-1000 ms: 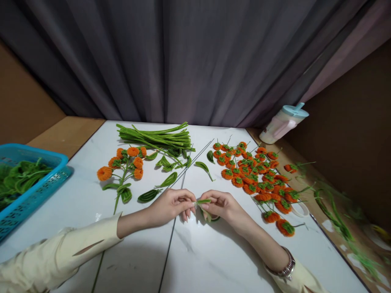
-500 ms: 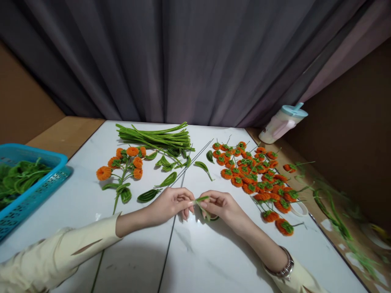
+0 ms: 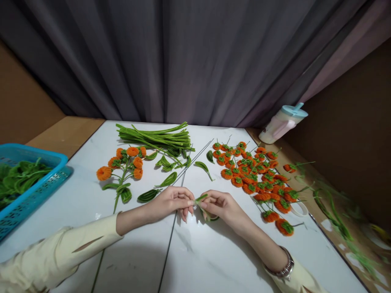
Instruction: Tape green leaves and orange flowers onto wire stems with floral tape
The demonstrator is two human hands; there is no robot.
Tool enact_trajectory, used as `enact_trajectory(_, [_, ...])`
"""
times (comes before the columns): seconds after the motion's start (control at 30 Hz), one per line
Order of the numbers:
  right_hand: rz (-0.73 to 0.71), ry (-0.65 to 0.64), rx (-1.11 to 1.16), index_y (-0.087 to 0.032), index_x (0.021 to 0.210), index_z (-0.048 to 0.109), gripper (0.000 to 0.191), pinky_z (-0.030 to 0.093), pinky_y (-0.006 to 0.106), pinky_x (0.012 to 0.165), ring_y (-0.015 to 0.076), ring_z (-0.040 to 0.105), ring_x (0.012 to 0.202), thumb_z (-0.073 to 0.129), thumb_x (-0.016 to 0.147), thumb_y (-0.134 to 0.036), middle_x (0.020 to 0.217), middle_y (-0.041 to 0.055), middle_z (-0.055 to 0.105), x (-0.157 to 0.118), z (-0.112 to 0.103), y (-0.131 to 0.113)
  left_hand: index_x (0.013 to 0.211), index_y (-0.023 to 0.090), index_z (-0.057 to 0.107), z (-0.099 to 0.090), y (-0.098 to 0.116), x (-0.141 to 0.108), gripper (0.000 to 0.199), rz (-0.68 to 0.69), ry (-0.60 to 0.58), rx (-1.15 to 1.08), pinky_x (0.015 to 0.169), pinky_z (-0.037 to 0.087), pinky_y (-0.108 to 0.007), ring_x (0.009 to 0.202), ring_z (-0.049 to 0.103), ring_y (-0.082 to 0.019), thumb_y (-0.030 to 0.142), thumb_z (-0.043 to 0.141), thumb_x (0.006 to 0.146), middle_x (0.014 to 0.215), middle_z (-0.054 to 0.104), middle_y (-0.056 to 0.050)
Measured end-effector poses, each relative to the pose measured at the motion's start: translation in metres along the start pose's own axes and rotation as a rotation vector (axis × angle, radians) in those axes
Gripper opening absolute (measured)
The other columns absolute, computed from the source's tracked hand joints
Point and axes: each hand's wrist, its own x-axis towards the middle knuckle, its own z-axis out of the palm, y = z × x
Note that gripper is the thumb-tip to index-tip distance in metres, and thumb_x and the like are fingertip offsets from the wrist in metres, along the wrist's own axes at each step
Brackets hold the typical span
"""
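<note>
The left hand (image 3: 171,203) and right hand (image 3: 222,206) each pinch the short green piece (image 3: 202,197), its long axis slanting away rightward from the left grip

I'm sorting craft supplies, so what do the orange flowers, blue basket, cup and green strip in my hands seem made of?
Orange flowers: probably chenille wire, matte with a fuzzy, ridged surface. Blue basket: likely moulded plastic, slightly shiny, with regular holes. Cup: perhaps plastic, its body smooth and pale; coated metal possible. Green strip: perhaps chenille too, but too small and half-hidden to be sure.
</note>
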Motion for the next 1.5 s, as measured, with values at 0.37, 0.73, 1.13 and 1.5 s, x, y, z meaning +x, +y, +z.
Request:
enact_trajectory(0.37, [-0.143, 0.020, -0.226, -0.017, 0.081, 0.063, 0.028, 0.040, 0.024, 0.053, 0.0117, 0.053, 0.054, 0.066, 0.079, -0.044, 0.061, 0.0002, 0.061, -0.0036, 0.0018, 0.0048, 0.077, 0.010, 0.062, -0.0007, 0.0047, -0.0017, 0.022, -0.110, -0.041, -0.120, 0.047, 0.051, -0.020, 0.047, 0.056, -0.009, 0.028, 0.074, 0.069, 0.060, 0.066, -0.003])
enact_trajectory(0.73, [-0.227, -0.020, -0.390, -0.017, 0.087, 0.066, 0.026, 0.046, 0.025, 0.064, 0.0151, 0.059, 0.070, 0.072, 0.075, -0.040, 0.081, 0.0038, 0.067, -0.0048, 0.0007, 0.0024, 0.077, 0.010, 0.065, -0.0055, 0.0034, -0.0008, 0.016, -0.124, -0.099, -0.134, 0.045, 0.049, -0.020, 0.046, 0.056, -0.009, 0.024, 0.071, 0.071, 0.057, 0.064, -0.002])
enact_trajectory(1.13, [-0.249, -0.115, -0.460, -0.015, 0.085, 0.067, 0.015, 0.046, 0.026, 0.063, 0.0156, 0.062, 0.070, 0.064, 0.083, -0.030, 0.078, 0.0068, 0.069, -0.0078, 0.0001, 0.0001, 0.075, 0.011, 0.066, -0.0060, 0.0010, -0.0017, 0.017, -0.125, -0.193, -0.075, 0.043, 0.050, -0.020, 0.044, 0.058, -0.010, 0.025, 0.073, 0.069, 0.060, 0.067, -0.003])
enact_trajectory(1.5, [-1.033, 0.056, -1.007, -0.015, 0.098, 0.062, 0.020, 0.043, 0.034, 0.071, 0.0174, 0.060, 0.078, 0.046, 0.090, -0.007, 0.077, 0.0068, 0.068, -0.0083, -0.0004, 0.0052, 0.072, 0.011, 0.065, -0.0076, 0.0040, -0.0016, 0.010, -0.161, -0.180, -0.080, 0.040, 0.047, -0.019, 0.041, 0.057, -0.010, 0.019, 0.070, 0.068, 0.057, 0.066, -0.003])
